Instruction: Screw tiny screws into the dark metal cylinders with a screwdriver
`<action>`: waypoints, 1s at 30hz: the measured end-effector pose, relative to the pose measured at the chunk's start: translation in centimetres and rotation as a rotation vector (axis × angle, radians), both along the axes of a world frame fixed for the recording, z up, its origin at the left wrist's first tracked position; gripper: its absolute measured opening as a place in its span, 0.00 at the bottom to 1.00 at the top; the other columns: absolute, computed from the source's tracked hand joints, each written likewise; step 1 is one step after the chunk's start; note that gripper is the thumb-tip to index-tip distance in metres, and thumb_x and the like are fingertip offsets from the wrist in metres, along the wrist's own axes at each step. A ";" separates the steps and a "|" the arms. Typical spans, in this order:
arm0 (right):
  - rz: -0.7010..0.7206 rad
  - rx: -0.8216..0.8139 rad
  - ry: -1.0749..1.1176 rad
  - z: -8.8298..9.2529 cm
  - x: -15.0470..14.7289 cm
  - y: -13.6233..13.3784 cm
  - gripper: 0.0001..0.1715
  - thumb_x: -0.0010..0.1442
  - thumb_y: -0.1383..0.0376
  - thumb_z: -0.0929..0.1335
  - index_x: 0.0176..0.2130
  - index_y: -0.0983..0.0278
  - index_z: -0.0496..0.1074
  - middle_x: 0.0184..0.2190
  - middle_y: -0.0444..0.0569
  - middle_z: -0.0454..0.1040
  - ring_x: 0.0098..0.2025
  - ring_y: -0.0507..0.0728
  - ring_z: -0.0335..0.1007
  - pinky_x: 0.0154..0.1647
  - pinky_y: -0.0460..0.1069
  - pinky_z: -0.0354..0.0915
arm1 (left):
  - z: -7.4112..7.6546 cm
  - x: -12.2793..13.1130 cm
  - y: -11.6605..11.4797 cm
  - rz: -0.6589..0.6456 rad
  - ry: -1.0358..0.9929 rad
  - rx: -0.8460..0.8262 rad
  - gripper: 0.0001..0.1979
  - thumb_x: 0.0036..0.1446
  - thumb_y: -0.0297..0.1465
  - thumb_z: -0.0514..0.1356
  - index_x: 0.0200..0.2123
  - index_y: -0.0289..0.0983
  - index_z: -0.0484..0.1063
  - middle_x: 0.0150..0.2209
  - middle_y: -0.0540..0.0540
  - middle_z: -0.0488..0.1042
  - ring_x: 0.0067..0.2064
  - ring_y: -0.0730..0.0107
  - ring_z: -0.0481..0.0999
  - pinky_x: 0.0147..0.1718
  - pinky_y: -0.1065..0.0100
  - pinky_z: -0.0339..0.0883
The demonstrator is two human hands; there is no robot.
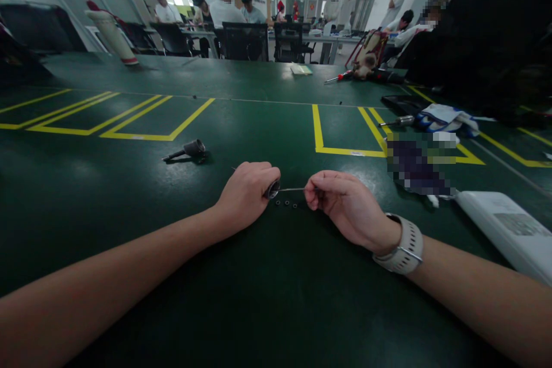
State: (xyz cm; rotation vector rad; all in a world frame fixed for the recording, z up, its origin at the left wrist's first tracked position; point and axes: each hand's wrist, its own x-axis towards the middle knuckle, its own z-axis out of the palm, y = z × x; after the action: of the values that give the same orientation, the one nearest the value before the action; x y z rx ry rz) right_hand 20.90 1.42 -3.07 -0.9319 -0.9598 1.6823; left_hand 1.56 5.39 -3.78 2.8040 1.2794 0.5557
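Note:
My left hand is closed around a dark metal piece whose hollow round end faces right; the rest of it is hidden by the fingers. Between the thumb and fingers of my right hand is a thin metal rod, which reaches leftward to the mouth of that piece. How far it runs inside cannot be seen. Just below the rod, small dark rings lie in a row on the green tabletop. A dark part with a cup-shaped end and a narrow shank rests farther off to the left.
Yellow tape outlines mark the table. To the right lie a white box-like device, a white and blue cloth and a metal-tipped tool. A red-handled screwdriver lies farther back. Several people sit or stand beyond.

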 end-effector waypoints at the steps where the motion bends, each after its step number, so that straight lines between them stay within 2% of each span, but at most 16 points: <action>1: -0.018 0.010 0.001 0.0 0.0 0.0 0.08 0.52 0.67 0.67 0.23 0.65 0.73 0.22 0.45 0.69 0.25 0.51 0.62 0.28 0.47 0.58 | 0.0 -0.1 0.0 0.007 -0.006 -0.008 0.08 0.51 0.19 0.51 0.25 0.36 0.64 0.25 0.49 0.66 0.29 0.68 0.64 0.29 0.66 0.54; 4: -0.099 0.066 0.019 -0.1 0.1 0.0 0.08 0.51 0.67 0.67 0.22 0.64 0.72 0.20 0.44 0.67 0.24 0.51 0.60 0.27 0.48 0.56 | -0.2 -0.2 0.2 0.061 -0.053 -0.051 0.07 0.52 0.20 0.52 0.26 0.36 0.64 0.26 0.49 0.67 0.29 0.69 0.65 0.28 0.66 0.56; 8: -0.259 0.110 0.064 -0.3 0.2 0.3 0.08 0.51 0.67 0.66 0.22 0.64 0.71 0.21 0.44 0.66 0.25 0.51 0.59 0.27 0.48 0.56 | -0.4 -0.3 0.4 0.144 -0.179 -0.119 0.03 0.55 0.28 0.57 0.29 0.36 0.64 0.27 0.50 0.68 0.29 0.70 0.66 0.26 0.68 0.57; 11: -0.311 0.102 0.031 -0.5 0.0 0.4 0.06 0.51 0.67 0.68 0.24 0.64 0.71 0.24 0.43 0.68 0.28 0.50 0.61 0.30 0.47 0.58 | -0.3 -0.2 0.4 0.165 -0.238 -0.140 0.07 0.52 0.32 0.60 0.32 0.36 0.65 0.29 0.50 0.69 0.29 0.70 0.68 0.26 0.69 0.59; 13: -0.294 0.103 -0.036 -0.7 -0.1 0.4 0.01 0.51 0.67 0.69 0.28 0.63 0.72 0.27 0.44 0.70 0.30 0.51 0.63 0.33 0.48 0.60 | -0.2 -0.1 0.4 0.162 -0.254 -0.141 0.09 0.50 0.32 0.61 0.33 0.36 0.65 0.30 0.50 0.70 0.31 0.69 0.69 0.28 0.68 0.60; 16: -0.229 0.163 -0.174 -1.2 -0.3 0.4 0.07 0.52 0.67 0.70 0.35 0.62 0.73 0.34 0.45 0.73 0.37 0.53 0.68 0.40 0.51 0.63 | 0.0 0.0 0.4 0.143 -0.283 -0.122 0.10 0.49 0.32 0.62 0.34 0.36 0.65 0.32 0.49 0.70 0.32 0.68 0.69 0.30 0.67 0.61; 19: -0.155 0.280 -0.295 -1.4 -0.5 0.3 0.09 0.59 0.63 0.66 0.41 0.61 0.71 0.38 0.47 0.74 0.42 0.55 0.70 0.45 0.54 0.64 | -0.1 0.0 0.5 0.111 -0.296 -0.107 0.11 0.49 0.33 0.62 0.34 0.36 0.65 0.32 0.48 0.70 0.34 0.68 0.69 0.32 0.66 0.62; 22: -0.087 0.400 -0.480 -1.0 -0.7 0.1 0.09 0.62 0.64 0.64 0.42 0.61 0.71 0.42 0.48 0.73 0.45 0.56 0.69 0.48 0.55 0.63 | -0.1 0.1 0.4 0.083 -0.282 -0.117 0.13 0.50 0.38 0.62 0.32 0.36 0.65 0.32 0.48 0.69 0.33 0.68 0.69 0.30 0.67 0.61; 25: -0.042 0.449 -0.631 -0.4 -0.9 -0.1 0.08 0.60 0.67 0.64 0.40 0.61 0.71 0.42 0.49 0.73 0.45 0.56 0.68 0.48 0.55 0.62 | -0.1 0.2 0.4 0.040 -0.228 -0.127 0.14 0.51 0.40 0.62 0.31 0.35 0.66 0.30 0.49 0.68 0.31 0.69 0.67 0.28 0.68 0.59; 30: -0.023 0.448 -0.630 -0.1 -1.0 -0.1 0.07 0.58 0.68 0.65 0.39 0.61 0.70 0.40 0.47 0.72 0.43 0.56 0.68 0.47 0.54 0.62 | 0.2 0.5 0.2 -0.088 -0.073 -0.107 0.15 0.53 0.42 0.60 0.32 0.35 0.68 0.31 0.47 0.68 0.31 0.68 0.67 0.28 0.68 0.59</action>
State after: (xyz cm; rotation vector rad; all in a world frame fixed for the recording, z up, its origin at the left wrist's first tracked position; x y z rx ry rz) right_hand 19.88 1.30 -3.18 -1.1706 -1.6513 1.0805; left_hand 2.06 5.57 -3.60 2.7106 1.1311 0.5623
